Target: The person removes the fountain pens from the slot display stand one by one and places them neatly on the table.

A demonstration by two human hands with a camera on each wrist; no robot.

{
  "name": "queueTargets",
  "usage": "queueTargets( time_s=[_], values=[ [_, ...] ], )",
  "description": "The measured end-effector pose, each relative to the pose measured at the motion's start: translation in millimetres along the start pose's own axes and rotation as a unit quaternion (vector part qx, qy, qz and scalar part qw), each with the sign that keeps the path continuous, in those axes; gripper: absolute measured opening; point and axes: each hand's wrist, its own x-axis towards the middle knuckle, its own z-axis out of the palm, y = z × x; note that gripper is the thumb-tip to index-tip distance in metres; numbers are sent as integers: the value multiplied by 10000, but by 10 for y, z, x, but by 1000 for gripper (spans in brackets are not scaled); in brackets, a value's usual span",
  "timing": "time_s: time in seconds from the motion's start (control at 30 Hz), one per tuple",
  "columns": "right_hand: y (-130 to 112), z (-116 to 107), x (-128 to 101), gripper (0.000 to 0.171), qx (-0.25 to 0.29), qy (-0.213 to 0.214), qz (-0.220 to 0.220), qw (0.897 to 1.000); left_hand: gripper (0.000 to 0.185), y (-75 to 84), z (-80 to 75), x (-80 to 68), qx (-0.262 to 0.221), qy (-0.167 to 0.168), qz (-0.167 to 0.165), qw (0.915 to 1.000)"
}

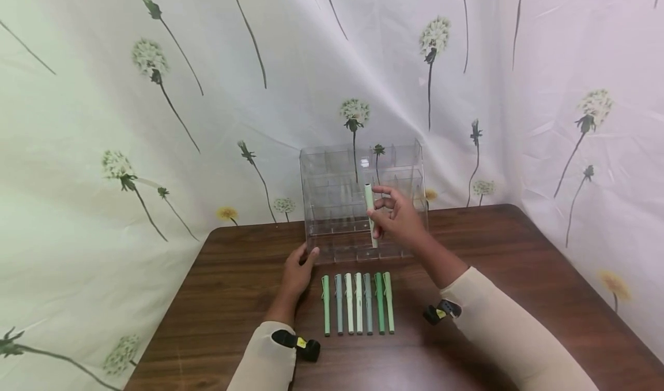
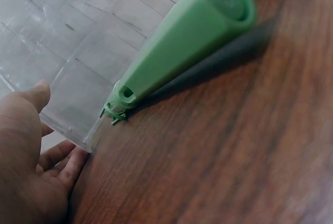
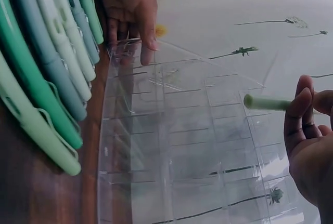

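Pale green pen point(image 1: 370, 215), held upright in front of the clear acrylic organizer point(image 1: 363, 200), sits in the grip of the right hand point(image 1: 400, 218): thumb and fingers pinch its lower half, so the upper end stands free above the knuckles and the tip pokes out just below the hand, over the organizer's low front row. In the right wrist view the pen's end point(image 3: 265, 102) shows past the curled fingers point(image 3: 296, 115).

Going by size, the brown wooden tabletop point(image 1: 519, 264) carries everything; the organizer stands at its far edge, against the flowered cloth backdrop point(image 1: 155, 120). The left hand point(image 1: 298, 273) rests on the tabletop with relaxed, holding nothing, its fingertips touching the organizer's front left corner point(image 2: 86, 141).

Seven more pens point(image 1: 358, 301), in greens and grey-blue, lie side by side in a row just in front of the organizer, between the two forearms, clips toward the organizer.
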Motion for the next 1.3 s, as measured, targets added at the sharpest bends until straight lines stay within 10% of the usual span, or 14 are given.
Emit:
queueTargets(
  time_s=[0.43, 1.3],
  values=[
    [188, -78, -253, 102, -440, -325, -337, 9979, 62, 2, -1, 5, -60, 73, 160, 9998],
    [416, -316, -722, 92, -1288, -848, 108, 9880, 59, 0, 21, 1, -29, 108, 210, 9997]
  ],
)
